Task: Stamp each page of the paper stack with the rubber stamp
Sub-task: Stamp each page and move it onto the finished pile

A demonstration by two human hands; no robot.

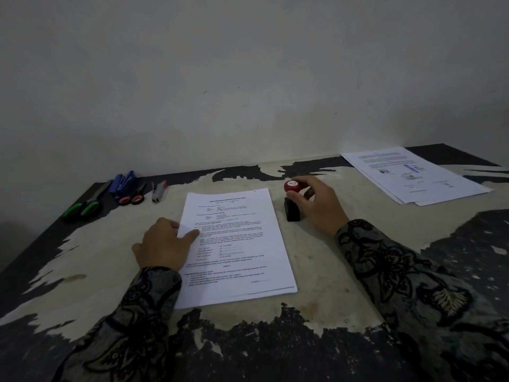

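A stack of printed white pages (237, 244) lies in the middle of the worn table (316, 266). My left hand (162, 245) rests on the stack's left edge, thumb pressing the top page. To the right of the stack stands the rubber stamp (292, 202), with a red round knob on a black base. My right hand (319, 205) grips the stamp's knob with curled fingers. The stamp stands upright on the table, beside the paper and apart from it.
A second pile of printed pages (413, 175) lies at the far right by the wall. At the far left lie green-handled scissors (82, 206), a blue stapler (124, 181), pink-handled scissors (133, 198) and a small grey tool (158, 191).
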